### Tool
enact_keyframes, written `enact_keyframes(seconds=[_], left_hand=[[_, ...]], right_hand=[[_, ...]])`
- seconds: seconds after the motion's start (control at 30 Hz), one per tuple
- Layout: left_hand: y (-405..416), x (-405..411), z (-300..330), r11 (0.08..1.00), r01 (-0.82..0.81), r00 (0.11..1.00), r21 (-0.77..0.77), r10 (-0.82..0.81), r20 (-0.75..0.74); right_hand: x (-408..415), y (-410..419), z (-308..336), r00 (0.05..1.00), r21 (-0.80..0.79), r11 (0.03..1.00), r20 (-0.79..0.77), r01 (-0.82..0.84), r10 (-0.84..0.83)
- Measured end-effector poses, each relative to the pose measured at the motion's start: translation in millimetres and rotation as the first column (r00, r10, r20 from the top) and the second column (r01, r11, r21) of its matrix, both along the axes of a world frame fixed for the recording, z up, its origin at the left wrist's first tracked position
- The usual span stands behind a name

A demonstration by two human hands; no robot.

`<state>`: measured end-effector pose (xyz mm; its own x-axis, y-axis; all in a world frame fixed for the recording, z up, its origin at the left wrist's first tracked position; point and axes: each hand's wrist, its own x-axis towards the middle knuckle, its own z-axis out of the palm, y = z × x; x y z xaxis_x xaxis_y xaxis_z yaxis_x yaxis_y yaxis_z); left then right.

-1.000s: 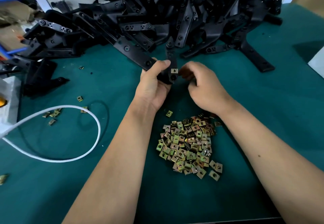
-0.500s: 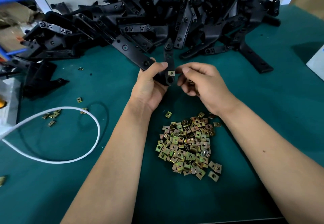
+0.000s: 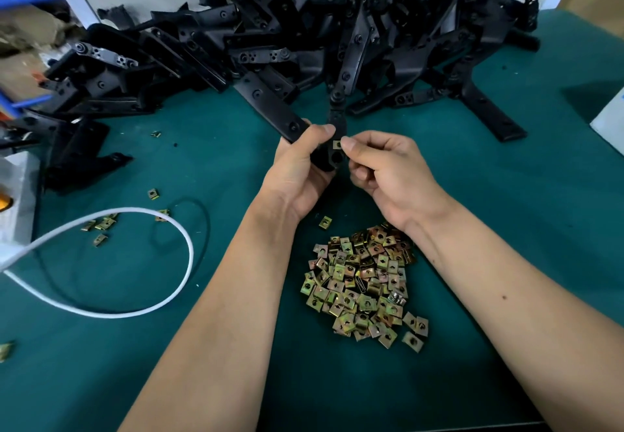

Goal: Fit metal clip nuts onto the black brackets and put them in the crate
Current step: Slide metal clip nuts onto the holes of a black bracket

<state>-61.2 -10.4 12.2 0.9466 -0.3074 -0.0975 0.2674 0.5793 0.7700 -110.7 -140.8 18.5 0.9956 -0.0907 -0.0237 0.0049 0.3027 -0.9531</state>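
My left hand [image 3: 299, 175] grips a black bracket [image 3: 334, 121] above the green table, its long arm pointing away from me. A brass clip nut [image 3: 337, 144] sits on the bracket's near end. My right hand [image 3: 385, 171] has its fingers curled, and its fingertips touch the right edge of that nut. Whether they hold a second nut I cannot tell. A heap of loose clip nuts [image 3: 363, 286] lies on the table under my wrists. No crate is in view.
A large pile of black brackets [image 3: 287, 36] fills the back of the green table [image 3: 523, 195]. A white cable loop [image 3: 162, 300] and a few stray nuts [image 3: 101, 225] lie at the left. A white box edge [image 3: 611, 124] shows at the right.
My right hand has uncurled from behind the bracket and brought its fingertips up against the clip nut. The left hand and bracket have held almost still.
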Motion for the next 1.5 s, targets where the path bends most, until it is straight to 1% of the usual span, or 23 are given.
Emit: enact_keyframes(seconds=[0.07,0.17,0.3,0.43,0.5,0.57,0.6,0.7,0.8,0.83,0.97,1.03,1.07,1.13,1.2,1.23,1.27,1.3,1.33,1.37,1.4,1.43,1.5], left_hand=[[-1.2,-0.1,-0.2,1.0,-0.012,1.0,0.006,0.012,0.005],[-6.4,-1.2,0.1,0.996,-0.087,0.996,0.036,0.085,0.036],[-12.6,-2.6,-2.1,0.97,-0.227,0.972,0.093,0.219,0.088],[-14.7,-4.1,-3.8,0.952,-0.289,0.954,0.096,0.279,0.109],[-14.9,-4.8,-2.8,0.95,-0.301,0.95,0.08,0.293,0.105],[-14.4,-3.8,-1.0,0.948,-0.311,0.949,0.068,0.306,0.082],[-13.0,-2.9,0.3,0.947,-0.315,0.948,0.065,0.311,0.066],[-4.7,1.9,2.4,0.94,-0.333,0.943,0.076,0.329,0.055],[6.5,7.1,1.8,0.923,-0.369,0.929,0.111,0.362,0.074],[10.1,8.9,1.4,0.923,-0.372,0.928,0.102,0.367,0.064],[17.5,11.6,2.5,0.934,-0.352,0.936,0.064,0.351,0.025],[18.2,11.2,3.4,0.941,-0.333,0.943,0.056,0.332,0.026],[18.7,11.0,3.9,0.944,-0.328,0.945,0.05,0.327,0.022],[20.1,10.8,4.6,0.946,-0.323,0.947,0.032,0.322,0.012],[22.7,11.4,4.4,0.945,-0.328,0.945,0.019,0.328,0.002],[24.3,12.0,4.2,0.944,-0.329,0.944,0.009,0.329,-0.004],[26.1,12.7,4.2,0.945,-0.326,0.945,-0.009,0.326,-0.008],[27.6,13.7,4.1,0.946,-0.322,0.947,-0.033,0.322,-0.014],[29.1,14.6,4.1,0.946,-0.318,0.948,-0.061,0.317,-0.027],[29.9,15.1,4.0,0.946,-0.314,0.949,-0.084,0.311,-0.047],[30.3,15.3,3.9,0.946,-0.308,0.951,-0.098,0.303,-0.063],[30.3,14.9,3.9,0.949,-0.299,0.953,-0.101,0.293,-0.072],[29.0,13.6,4.4,0.957,-0.275,0.961,-0.093,0.27,-0.067]], right_hand=[[0.4,0.1,-0.4,1.0,0.016,1.0,0.0,0.012,-0.012],[0.8,1.7,-0.6,0.998,0.0,0.998,0.009,0.068,-0.068],[1.7,6.1,-4.4,0.986,-0.145,0.975,0.047,0.166,-0.161],[1.6,10.0,-7.7,0.972,-0.267,0.938,0.138,0.22,-0.189],[2.6,6.9,-6.7,0.972,-0.327,0.921,0.169,0.214,-0.166],[4.9,-0.1,-4.6,0.974,-0.452,0.87,0.192,0.196,-0.12],[6.8,-3.8,-3.4,0.979,-0.508,0.844,0.186,0.17,-0.085],[10.7,-9.9,-3.2,0.992,-0.594,0.804,0.116,0.039,0.038],[10.2,-11.9,-7.6,0.986,-0.739,0.673,0.098,-0.021,0.138],[8.9,-12.0,-8.2,0.983,-0.75,0.66,0.101,-0.027,0.155],[7.5,-11.1,-6.2,0.975,-0.62,0.78,0.115,-0.08,0.192],[7.3,-11.4,-6.2,0.971,-0.596,0.798,0.126,-0.09,0.203],[6.4,-12.4,-5.4,0.969,-0.633,0.77,0.13,-0.08,0.208],[4.4,-15.3,-2.1,0.961,-0.772,0.634,0.141,-0.045,0.239],[3.5,-17.9,0.1,0.94,-0.868,0.495,0.141,-0.034,0.311],[3.1,-18.4,1.3,0.934,-0.887,0.461,0.14,-0.03,0.33],[3.2,-18.9,2.6,0.934,-0.882,0.472,0.15,-0.022,0.324],[3.5,-19.9,3.4,0.942,-0.854,0.52,0.175,0.0,0.287],[4.4,-22.3,3.8,0.953,-0.815,0.578,0.205,0.041,0.221],[5.6,-26.0,4.1,0.962,-0.787,0.608,0.235,0.105,0.137],[7.3,-30.4,4.2,0.964,-0.782,0.599,0.257,0.172,0.059],[9.5,-35.0,4.0,0.964,-0.797,0.565,0.266,0.215,0.008],[12.1,-40.7,2.2,0.969,-0.852,0.475,0.248,0.218,0.0]])
